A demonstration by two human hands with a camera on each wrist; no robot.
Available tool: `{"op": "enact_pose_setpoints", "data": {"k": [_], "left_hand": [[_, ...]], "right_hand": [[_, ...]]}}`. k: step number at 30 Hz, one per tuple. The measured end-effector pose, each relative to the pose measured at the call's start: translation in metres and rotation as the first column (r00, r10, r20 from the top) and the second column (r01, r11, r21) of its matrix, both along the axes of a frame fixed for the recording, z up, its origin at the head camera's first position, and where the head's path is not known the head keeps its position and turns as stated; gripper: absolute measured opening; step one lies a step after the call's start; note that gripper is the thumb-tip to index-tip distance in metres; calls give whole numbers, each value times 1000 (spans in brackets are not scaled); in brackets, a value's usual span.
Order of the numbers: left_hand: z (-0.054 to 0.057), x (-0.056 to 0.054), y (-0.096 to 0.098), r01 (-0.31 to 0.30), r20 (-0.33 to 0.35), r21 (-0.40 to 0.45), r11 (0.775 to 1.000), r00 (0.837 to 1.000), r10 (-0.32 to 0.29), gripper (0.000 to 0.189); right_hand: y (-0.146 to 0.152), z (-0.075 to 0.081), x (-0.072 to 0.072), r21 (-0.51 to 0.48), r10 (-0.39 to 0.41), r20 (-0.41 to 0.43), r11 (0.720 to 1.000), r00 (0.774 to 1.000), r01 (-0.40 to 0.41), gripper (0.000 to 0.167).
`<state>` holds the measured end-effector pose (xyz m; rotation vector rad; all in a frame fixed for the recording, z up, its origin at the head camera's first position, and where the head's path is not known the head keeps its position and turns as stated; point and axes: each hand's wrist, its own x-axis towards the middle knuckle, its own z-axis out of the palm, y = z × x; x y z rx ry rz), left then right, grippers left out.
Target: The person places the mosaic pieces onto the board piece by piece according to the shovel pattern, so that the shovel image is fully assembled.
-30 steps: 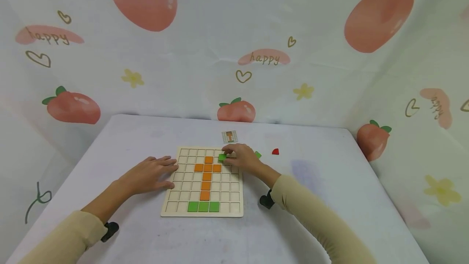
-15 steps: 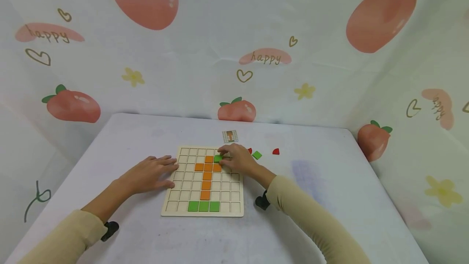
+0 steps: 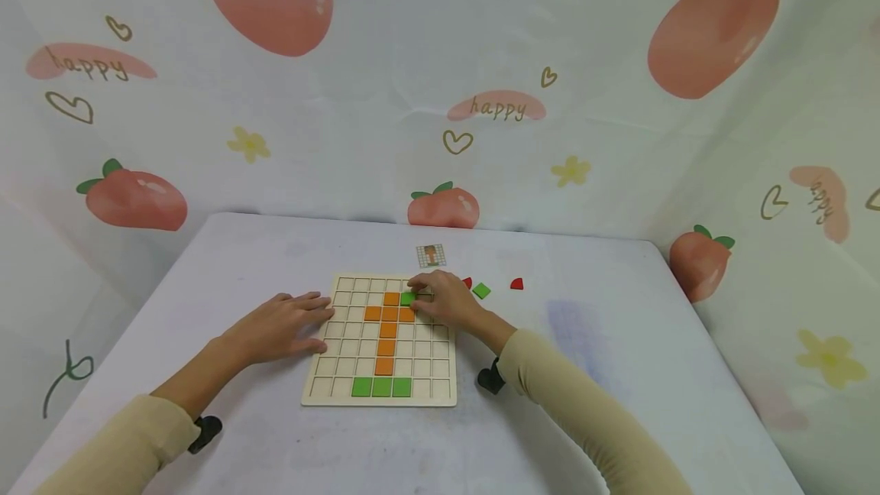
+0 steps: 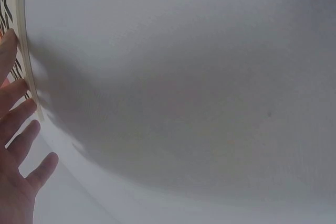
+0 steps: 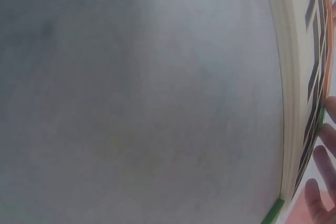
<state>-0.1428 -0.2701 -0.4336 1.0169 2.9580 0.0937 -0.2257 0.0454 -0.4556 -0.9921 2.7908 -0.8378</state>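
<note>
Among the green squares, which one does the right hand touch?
The right hand touches the green square right of the topmost orange square; three others lie in the nearest row, another off the board.

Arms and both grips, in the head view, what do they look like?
Both arms wear plain beige long sleeves: the left sleeve and the right sleeve. The left grip and right grip are bare hands, no gloves showing. A small black device shows at the left wrist, and another black device at the right.
</note>
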Motion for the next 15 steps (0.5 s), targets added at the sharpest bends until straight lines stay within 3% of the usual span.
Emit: {"op": "enact_pose_setpoints", "data": {"k": [15], "left_hand": [[-3, -1, -1, -4, -6, -6, 1000, 1000, 4, 59]], "right_hand": [[16, 9, -1, -30, -7, 35, 1000, 999, 8, 33]]}}
